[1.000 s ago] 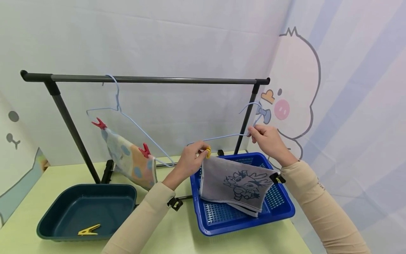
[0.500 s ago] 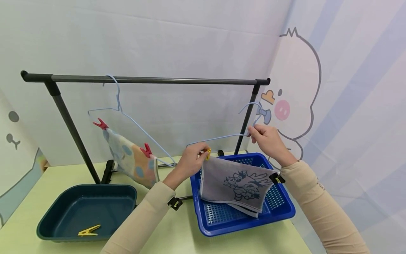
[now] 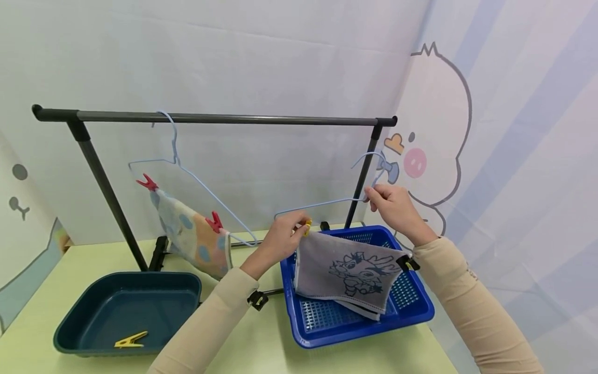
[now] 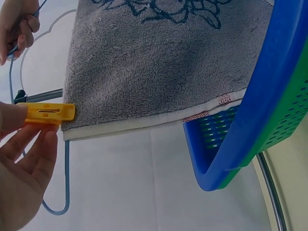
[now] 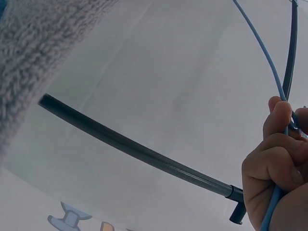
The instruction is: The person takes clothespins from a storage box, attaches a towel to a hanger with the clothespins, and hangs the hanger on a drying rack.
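Left of the blue basket (image 3: pixel 359 332), a yellow clip (image 3: pixel 131 341) lies in a dark green tub (image 3: pixel 140 309). Over the basket hangs a grey towel (image 3: pixel 345 275) with a dark drawing. Above the basket's back left corner, the left hand (image 3: pixel 282 235) pinches a yellow clothespin (image 3: pixel 308 227) at the towel's upper corner. Above the basket's back right side, the right hand (image 3: pixel 397 209) grips a blue hanger (image 3: pixel 322 203) below its hook. Farther left of the basket, red clothespins (image 3: pixel 215 222) hold a patterned cloth (image 3: pixel 191 228); behind the basket stands a dark rack (image 3: pixel 280 119).
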A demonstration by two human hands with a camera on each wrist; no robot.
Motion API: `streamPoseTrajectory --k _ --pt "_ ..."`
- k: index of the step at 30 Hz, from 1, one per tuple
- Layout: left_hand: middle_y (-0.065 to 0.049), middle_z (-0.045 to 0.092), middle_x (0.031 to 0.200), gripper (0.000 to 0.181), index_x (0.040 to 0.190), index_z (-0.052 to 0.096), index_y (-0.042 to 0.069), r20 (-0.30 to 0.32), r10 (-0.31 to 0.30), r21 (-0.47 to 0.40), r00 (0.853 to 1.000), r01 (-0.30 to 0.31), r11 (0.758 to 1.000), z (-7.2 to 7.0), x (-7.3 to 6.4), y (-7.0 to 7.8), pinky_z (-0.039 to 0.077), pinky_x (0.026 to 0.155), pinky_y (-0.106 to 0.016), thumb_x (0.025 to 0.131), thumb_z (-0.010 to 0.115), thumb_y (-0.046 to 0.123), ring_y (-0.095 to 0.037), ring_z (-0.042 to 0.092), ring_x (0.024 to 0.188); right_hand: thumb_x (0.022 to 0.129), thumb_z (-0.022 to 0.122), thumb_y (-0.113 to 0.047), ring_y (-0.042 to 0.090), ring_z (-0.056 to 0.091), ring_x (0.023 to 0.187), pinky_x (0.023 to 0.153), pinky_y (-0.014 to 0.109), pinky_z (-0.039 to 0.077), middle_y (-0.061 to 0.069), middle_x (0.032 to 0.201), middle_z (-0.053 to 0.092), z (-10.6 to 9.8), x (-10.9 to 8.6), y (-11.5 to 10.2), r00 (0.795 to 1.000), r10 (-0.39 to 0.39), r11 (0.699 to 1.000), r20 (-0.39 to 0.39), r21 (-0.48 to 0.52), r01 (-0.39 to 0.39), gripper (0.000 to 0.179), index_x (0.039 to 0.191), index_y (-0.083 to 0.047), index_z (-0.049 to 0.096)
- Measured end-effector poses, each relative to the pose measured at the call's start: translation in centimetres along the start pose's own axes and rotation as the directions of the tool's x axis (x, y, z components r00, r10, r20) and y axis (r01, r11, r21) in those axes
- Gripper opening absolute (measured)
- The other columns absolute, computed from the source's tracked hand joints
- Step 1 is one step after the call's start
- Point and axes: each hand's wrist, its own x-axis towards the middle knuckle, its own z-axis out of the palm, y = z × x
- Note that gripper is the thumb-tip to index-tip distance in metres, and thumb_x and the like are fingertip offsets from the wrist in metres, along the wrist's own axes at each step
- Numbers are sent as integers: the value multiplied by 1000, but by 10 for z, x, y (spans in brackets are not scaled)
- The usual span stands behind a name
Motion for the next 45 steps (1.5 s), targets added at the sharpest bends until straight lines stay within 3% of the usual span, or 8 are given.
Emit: streamPoseTrajectory --k 20,37,45 --pt "-5 62 107 20 116 60 8 29 5 50 1000 -6 999 0 -1 -3 52 76 -29 96 54 7 -17 59 98 101 43 -37 25 45 65 61 35 38 8 79 62 2 0 -4 1000 -1 1000 -3 -16 1 45 70 -6 56" --pt "-7 61 114 35 131 54 6 19 -50 38 999 50 998 4 -2 -5 51 79 -26 97 54 12 -17 58 103 100 44 -37 23 39 53 51 31 33 6 66 54 1 -1 -1 999 -24 999 -23 -22 24 43 71 -9 58" --pt "-8 60 118 40 135 50 4 7 -70 42 998 69 997 2 -12 -8 52 80 -31 95 56 10 -19 59 105 100 44 -38 22 38 53 50 32 33 7 65 51 0 -1 -1 1000 1 1000 -17 -26 -1 45 72 -6 58"
